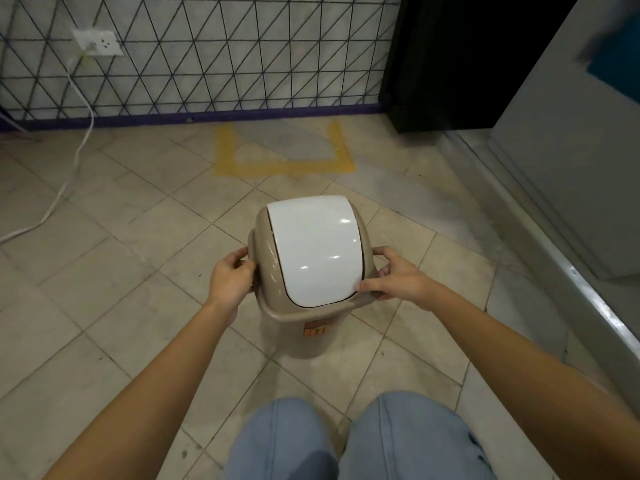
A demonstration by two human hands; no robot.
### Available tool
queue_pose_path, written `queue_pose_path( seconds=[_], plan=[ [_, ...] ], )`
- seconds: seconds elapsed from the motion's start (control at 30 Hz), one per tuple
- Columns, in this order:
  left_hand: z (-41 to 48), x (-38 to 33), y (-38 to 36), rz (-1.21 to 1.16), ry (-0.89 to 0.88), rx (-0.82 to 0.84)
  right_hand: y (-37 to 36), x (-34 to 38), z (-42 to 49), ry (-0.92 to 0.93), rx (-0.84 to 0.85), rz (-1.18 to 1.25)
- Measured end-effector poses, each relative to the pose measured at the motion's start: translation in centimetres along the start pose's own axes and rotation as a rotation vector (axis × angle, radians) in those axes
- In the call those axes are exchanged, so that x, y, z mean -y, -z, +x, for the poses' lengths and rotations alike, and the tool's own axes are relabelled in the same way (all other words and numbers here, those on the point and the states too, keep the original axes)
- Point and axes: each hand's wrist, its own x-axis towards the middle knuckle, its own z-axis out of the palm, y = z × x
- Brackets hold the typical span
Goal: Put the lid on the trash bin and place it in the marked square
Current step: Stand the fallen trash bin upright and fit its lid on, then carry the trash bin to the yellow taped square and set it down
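A beige trash bin [304,344] stands on the tiled floor in the middle of the head view. Its beige lid [263,247] with a white swing flap [313,251] sits on top of it. My left hand [230,280] grips the lid's left rim. My right hand [398,277] grips the lid's right rim, thumb at the flap's near corner. The marked square [284,164], outlined in yellow tape, lies on the floor beyond the bin, against the wall.
A wall with a black wire grid [207,57] runs behind the square. A white cable [74,157] hangs from a socket [97,41] at the left. A dark cabinet [450,64] and a grey unit [571,150] with a metal sill stand at the right. My knees [346,441] are below.
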Motion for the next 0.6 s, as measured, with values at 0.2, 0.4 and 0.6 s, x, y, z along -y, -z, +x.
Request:
queue_pose_path(
  seconds=[0.2, 0.4, 0.6],
  plan=[
    [0.1, 1.0, 0.6, -0.091, 0.024, 0.0, -0.8, -0.4, -0.3, 0.033, 0.011, -0.004],
    [0.2, 1.7, 1.0, -0.075, 0.014, 0.01, -1.8, -1.0, -0.5, 0.053, -0.008, 0.011],
    [0.3, 1.7, 1.0, -0.016, -0.038, -0.016, -2.0, -1.2, -0.4, 0.095, -0.065, -0.084]
  ],
)
